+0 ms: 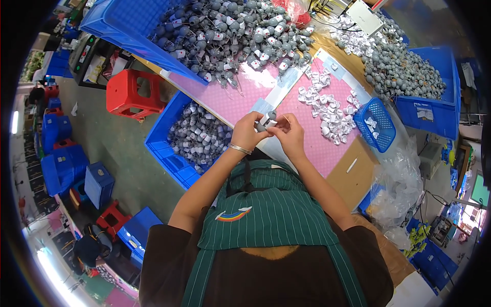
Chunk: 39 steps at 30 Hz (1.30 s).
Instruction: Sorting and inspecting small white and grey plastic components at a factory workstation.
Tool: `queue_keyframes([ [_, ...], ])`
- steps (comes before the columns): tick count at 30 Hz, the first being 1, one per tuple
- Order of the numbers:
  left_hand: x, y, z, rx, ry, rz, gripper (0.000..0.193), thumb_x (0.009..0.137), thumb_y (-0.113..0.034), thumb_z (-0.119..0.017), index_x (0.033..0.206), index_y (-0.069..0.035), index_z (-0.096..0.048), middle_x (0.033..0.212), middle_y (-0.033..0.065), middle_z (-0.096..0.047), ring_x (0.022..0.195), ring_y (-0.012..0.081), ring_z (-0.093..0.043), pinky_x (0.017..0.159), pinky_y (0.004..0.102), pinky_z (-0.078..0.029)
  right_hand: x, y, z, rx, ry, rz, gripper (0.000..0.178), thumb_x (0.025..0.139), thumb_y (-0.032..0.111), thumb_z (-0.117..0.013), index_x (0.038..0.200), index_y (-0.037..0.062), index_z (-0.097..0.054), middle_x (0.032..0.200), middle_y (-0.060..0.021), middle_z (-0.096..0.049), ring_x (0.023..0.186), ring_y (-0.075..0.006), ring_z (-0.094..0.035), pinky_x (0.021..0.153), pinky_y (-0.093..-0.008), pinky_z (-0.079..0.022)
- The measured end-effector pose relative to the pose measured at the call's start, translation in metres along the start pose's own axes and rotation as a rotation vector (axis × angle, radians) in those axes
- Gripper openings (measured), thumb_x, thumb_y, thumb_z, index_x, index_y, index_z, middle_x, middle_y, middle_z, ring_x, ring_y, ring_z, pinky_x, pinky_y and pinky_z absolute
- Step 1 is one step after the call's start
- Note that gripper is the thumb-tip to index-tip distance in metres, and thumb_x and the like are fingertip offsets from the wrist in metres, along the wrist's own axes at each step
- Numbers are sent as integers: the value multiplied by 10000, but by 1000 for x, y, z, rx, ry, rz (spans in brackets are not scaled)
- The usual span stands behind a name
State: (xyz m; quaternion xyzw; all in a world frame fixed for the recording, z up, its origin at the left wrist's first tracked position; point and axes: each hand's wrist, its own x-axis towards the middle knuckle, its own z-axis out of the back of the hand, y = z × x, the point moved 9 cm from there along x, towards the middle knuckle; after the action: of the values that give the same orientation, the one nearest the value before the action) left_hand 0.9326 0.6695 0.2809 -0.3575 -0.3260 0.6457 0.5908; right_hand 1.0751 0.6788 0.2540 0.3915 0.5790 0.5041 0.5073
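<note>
In front of my chest, above the near edge of the pink-covered table, my left hand (246, 134) is closed around a small grey round part with a white piece on it (267, 120). My right hand (290, 136) is closed in a pinch at the right side of the same part; its fingertips touch it. A heap of similar grey and white parts (225, 41) lies beyond my hands. To the right, loose white pieces (327, 110) are scattered on the pink surface (340, 158). How the grey and white portions join is too small to tell.
A blue crate of finished-looking grey parts (202, 135) stands below the table's left edge. Beside the white pieces sits a blue basket (376, 123). Another blue crate (432, 115) is at the right with more grey parts. A red stool (134, 94) stands left; a white pen (352, 165) lies nearby.
</note>
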Motion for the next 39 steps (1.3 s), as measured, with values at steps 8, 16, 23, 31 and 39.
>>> queue_keyframes([
  [8, -4, 4, -7, 1, 164, 62, 430, 572, -248, -824, 872, -8, -631, 764, 144, -638, 678, 255, -631, 619, 330, -493, 5, -12, -12, 170, 125, -88, 320, 730, -13, -675, 1013, -25, -524, 892, -75, -586, 796, -124, -579, 673, -236, -498],
  [16, -7, 23, -19, 40, 223, -4, 352, 673, -239, -746, 950, -41, -654, 743, 120, -640, 617, 194, -602, 597, 297, -472, 5, -37, -24, 163, 64, -120, 354, 758, 36, -672, 1063, -14, -499, 898, -72, -574, 789, -116, -558, 688, -237, -482],
  [23, -37, 142, 1, 40, 191, 298, 475, 628, -299, -770, 1021, -64, -643, 841, 122, -666, 732, 219, -638, 679, 312, -495, 21, -79, -12, -212, 165, -155, 396, 753, 121, -700, 1090, 21, -518, 888, -71, -576, 769, -116, -548, 639, -236, -477],
  [31, -41, 228, 119, 671, -103, 292, 414, 667, -269, -717, 1028, -82, -640, 996, 134, -638, 935, 298, -594, 817, 364, -475, 52, -118, 149, -691, -271, -44, 311, 745, 179, -685, 998, 33, -577, 910, -136, -592, 817, -252, -594, 675, -344, -493],
  [39, 99, 174, 56, 559, -264, -11, 216, 707, -129, -633, 903, -40, -651, 903, 93, -624, 853, 264, -583, 772, 365, -470, 54, -97, 134, -1279, -326, 116, 254, 699, 147, -710, 877, 65, -549, 870, -114, -541, 818, -309, -555, 657, -419, -465],
])
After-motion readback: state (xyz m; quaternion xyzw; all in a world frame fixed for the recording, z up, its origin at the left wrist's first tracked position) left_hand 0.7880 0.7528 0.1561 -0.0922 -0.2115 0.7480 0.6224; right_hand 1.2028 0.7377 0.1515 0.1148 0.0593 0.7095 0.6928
